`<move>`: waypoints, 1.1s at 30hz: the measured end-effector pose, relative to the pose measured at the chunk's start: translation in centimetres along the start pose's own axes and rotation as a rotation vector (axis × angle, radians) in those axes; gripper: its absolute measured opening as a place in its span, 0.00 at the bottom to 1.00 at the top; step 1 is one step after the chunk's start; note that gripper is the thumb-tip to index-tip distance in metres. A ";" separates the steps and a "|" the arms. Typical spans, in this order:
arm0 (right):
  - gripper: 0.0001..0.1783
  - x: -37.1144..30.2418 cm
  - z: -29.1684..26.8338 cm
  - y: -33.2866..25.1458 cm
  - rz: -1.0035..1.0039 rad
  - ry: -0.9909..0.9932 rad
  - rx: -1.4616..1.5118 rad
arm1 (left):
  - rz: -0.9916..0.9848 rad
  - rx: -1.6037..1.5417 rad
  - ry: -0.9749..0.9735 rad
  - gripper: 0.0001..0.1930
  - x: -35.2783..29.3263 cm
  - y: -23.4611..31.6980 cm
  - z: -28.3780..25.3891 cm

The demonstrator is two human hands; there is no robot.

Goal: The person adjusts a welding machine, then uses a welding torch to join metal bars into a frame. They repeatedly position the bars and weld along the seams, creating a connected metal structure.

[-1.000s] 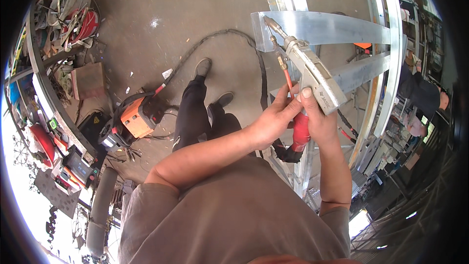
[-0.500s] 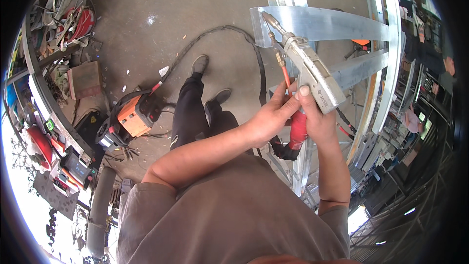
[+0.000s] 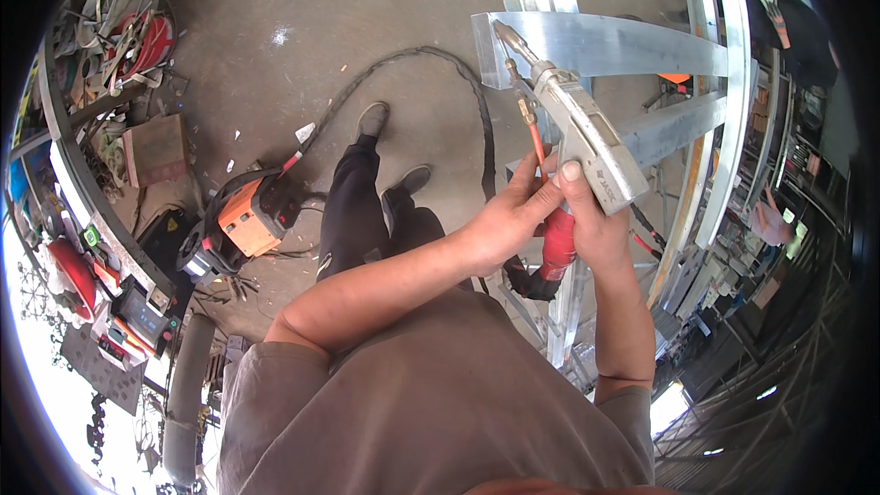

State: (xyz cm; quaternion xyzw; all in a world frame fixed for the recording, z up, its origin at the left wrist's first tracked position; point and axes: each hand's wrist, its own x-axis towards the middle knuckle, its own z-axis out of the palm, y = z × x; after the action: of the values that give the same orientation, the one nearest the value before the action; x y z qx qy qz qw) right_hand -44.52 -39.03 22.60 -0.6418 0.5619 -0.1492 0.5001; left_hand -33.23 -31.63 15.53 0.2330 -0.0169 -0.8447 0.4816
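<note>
Two-handed hold going on in the head view, which is the only one to go through: left hand (image 3: 500, 231) and right hand (image 3: 598, 231) are both on a grey torch (image 3: 594, 128), looks like a welding gun to me.

My read on the step: the torch is being lined up and held at the end of a shiny metal bar (image 3: 632, 44). The nozzle (image 3: 516, 42) overlaps that bar's left end, though I can't tell if the tip really touches or just sits above it. No spark or glow that I can see. I'd say the next move calls for a steady wrist and careful tip placement, with the orange hose (image 3: 538, 141) kept clear.

As for the grip, the right hand is wrapped round the tool where the red handle (image 3: 558, 246) meets the body, thumb up by the body's rear. The left is closed in on its left side, by the hose, fingertips partly hidden. So the torch's body sticks out beyond both hands, nozzle angled up and left, black cable (image 3: 533, 286) hanging below.
</note>
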 end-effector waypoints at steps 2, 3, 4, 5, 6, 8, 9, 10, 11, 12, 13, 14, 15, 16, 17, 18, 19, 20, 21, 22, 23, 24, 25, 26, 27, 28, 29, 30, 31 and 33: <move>0.17 0.0 0.0 0.0 0.000 0.001 0.003 | 0.007 0.006 -0.008 0.47 0.0 0.0 0.0; 0.17 0.0 0.1 0.0 -0.002 0.001 0.003 | 0.003 -0.002 -0.006 0.47 0.0 0.1 -0.1; 0.17 0.0 0.1 0.0 -0.005 0.001 0.003 | 0.003 -0.004 -0.010 0.47 0.0 0.1 -0.1; 0.19 0.1 0.0 0.0 0.008 -0.017 0.010 | 0.002 -0.007 -0.014 0.47 0.0 0.1 -0.1; 0.22 0.0 -0.2 0.0 0.020 -0.034 0.016 | -0.001 -0.008 -0.018 0.47 -0.1 0.1 -0.1; 0.25 0.1 -0.3 0.0 0.031 -0.053 0.014 | -0.001 -0.006 -0.025 0.47 -0.1 0.1 -0.2; 0.25 0.1 -0.4 0.1 0.031 -0.054 0.004 | -0.003 -0.015 -0.020 0.47 -0.1 0.2 -0.2; 0.25 0.0 -0.4 0.1 0.030 -0.055 -0.002 | -0.001 -0.019 -0.017 0.46 0.0 0.2 -0.2; 0.25 0.0 -0.4 0.1 0.032 -0.057 -0.015 | 0.001 -0.024 -0.013 0.46 0.0 0.2 -0.1; 0.25 0.0 -0.5 0.1 0.032 -0.059 -0.024 | -0.003 -0.028 -0.017 0.46 -0.1 0.2 -0.2; 0.25 0.0 -0.5 0.1 0.033 -0.063 -0.030 | -0.007 -0.033 -0.022 0.45 -0.1 0.3 -0.3; 0.25 0.1 -0.4 0.1 0.023 -0.058 -0.040 | -0.010 -0.037 -0.026 0.45 -0.1 0.4 -0.4; 0.25 0.1 -0.4 0.1 0.014 -0.057 -0.046 | -0.001 -0.036 -0.037 0.45 -0.1 0.4 -0.5; 0.25 0.1 -0.4 0.1 0.011 -0.060 -0.042 | -0.002 -0.033 -0.039 0.45 -0.1 0.5 -0.5; 0.25 0.1 -0.4 0.1 0.006 -0.061 -0.050 | -0.005 -0.028 -0.042 0.45 -0.2 0.5 -0.5; 0.25 0.1 -0.4 0.1 0.004 -0.061 -0.056 | -0.003 -0.030 -0.042 0.45 -0.2 0.6 -0.5; 0.26 0.2 -0.4 0.0 0.001 -0.062 -0.061 | -0.001 -0.032 -0.042 0.45 -0.2 0.6 -0.5; 0.26 0.2 -0.4 0.0 0.007 -0.062 -0.069 | 0.001 -0.033 -0.041 0.45 -0.2 0.6 -0.5; 0.26 0.2 -0.4 -0.1 0.012 -0.063 -0.076 | -0.009 -0.030 -0.037 0.45 -0.2 0.6 -0.5; 0.26 0.2 -0.4 -0.1 0.009 -0.062 -0.077 | -0.009 -0.029 -0.039 0.45 -0.2 0.6 -0.5; 0.26 0.2 -0.5 -0.2 0.016 -0.072 -0.082 | -0.010 -0.027 -0.042 0.45 -0.2 0.6 -0.5; 0.26 0.2 -0.4 -0.3 0.016 -0.066 -0.088 | -0.007 -0.019 -0.032 0.46 -0.2 0.6 -0.4; 0.26 0.2 -0.4 -0.3 0.021 -0.061 -0.089 | -0.005 -0.012 -0.021 0.47 -0.2 0.5 -0.3; 0.26 0.2 -0.4 -0.3 0.031 -0.062 -0.077 | 0.001 -0.017 -0.024 0.47 -0.2 0.5 -0.3; 0.26 0.1 -0.4 -0.4 0.021 -0.063 -0.087 | -0.004 -0.016 -0.021 0.47 -0.3 0.4 -0.3; 0.26 0.1 -0.4 -0.4 0.014 -0.064 -0.095 | -0.009 -0.016 -0.018 0.46 -0.3 0.4 -0.3; 0.26 0.1 -0.4 -0.5 0.010 -0.064 -0.097 | -0.015 -0.017 -0.014 0.46 -0.3 0.4 -0.3; 0.26 0.0 -0.5 -0.5 0.007 -0.057 -0.102 | -0.005 -0.026 -0.007 0.47 -0.3 0.4 -0.2; 0.26 0.1 -0.5 -0.5 0.030 -0.062 -0.077 | -0.012 -0.024 -0.018 0.47 -0.3 0.4 -0.2; 0.27 0.1 -0.6 -0.5 0.017 -0.064 -0.102 | -0.027 -0.020 -0.040 0.47 -0.3 0.5 -0.4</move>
State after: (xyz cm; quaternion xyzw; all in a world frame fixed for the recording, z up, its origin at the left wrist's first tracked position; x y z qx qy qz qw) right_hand -44.61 -39.42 23.26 -0.6660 0.5580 -0.0952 0.4858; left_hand -32.53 -31.57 15.36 0.2116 -0.0149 -0.8556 0.4722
